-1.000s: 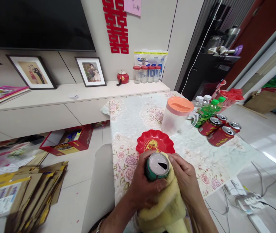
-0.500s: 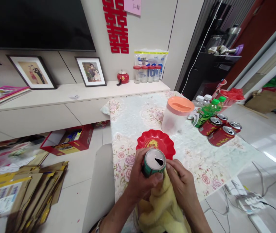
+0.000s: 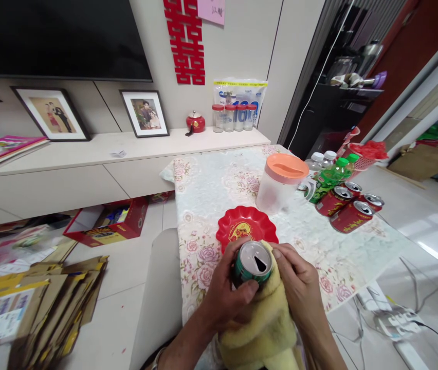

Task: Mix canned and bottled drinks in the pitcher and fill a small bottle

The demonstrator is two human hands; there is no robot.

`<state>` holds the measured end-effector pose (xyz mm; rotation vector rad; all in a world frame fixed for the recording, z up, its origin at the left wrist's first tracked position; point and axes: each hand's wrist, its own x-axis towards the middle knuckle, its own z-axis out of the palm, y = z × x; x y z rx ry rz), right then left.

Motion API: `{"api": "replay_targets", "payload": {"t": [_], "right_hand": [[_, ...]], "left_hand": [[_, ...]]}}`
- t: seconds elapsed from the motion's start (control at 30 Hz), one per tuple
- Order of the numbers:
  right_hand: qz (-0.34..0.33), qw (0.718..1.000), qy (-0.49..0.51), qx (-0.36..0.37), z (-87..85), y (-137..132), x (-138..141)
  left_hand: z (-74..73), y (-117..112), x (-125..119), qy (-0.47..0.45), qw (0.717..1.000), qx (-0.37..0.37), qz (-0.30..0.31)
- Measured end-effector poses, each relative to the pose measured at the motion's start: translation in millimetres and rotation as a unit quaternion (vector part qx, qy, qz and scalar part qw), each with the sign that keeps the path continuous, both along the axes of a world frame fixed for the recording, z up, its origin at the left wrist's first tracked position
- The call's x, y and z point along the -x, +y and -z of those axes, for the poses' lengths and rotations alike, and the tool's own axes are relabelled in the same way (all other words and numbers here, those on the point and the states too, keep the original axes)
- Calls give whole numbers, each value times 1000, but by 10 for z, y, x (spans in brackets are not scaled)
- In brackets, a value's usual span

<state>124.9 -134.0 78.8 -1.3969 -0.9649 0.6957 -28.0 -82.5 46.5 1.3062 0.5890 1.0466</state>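
An opened green drink can [image 3: 252,263] with a silver top is held upright just above the near edge of the table. My left hand [image 3: 224,298] is wrapped round its left side. My right hand [image 3: 299,285] presses a fluffy yellow cloth [image 3: 263,324] against the can's right side and bottom; the cloth hangs down below both hands. Right behind the can lies a red scalloped plate [image 3: 247,226] on the floral tablecloth [image 3: 219,185].
A clear pitcher [image 3: 280,184] with an orange lid stands behind the plate. Three red cans [image 3: 348,204] and green-capped bottles [image 3: 329,177] sit at the table's right. A long white cabinet [image 3: 88,169] with framed photos lines the wall. Flattened cardboard [image 3: 30,308] is piled on the floor at left.
Over the last second the can rose and moved slightly left, then came back right. The yellow cloth covers more of its right side again. Both hands have kept their hold.
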Motion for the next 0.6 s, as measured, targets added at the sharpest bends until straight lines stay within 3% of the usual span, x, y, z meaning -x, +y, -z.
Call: {"api": "replay_targets", "payload": {"t": [0.13, 0.27, 0.5, 0.6], "right_hand": [[-27, 999, 19, 29, 54, 32, -22], [-42, 998, 18, 44, 123, 34, -2], [-39, 998, -34, 29, 241, -22, 58], [-30, 998, -53, 13, 218, -81, 98]], "left_hand": [[29, -6, -15, -3, 1000, 0, -9], [35, 9, -21, 3, 998, -50, -40], [48, 85, -13, 51, 981, -131, -134], [63, 115, -9, 53, 980, -132, -136]]}}
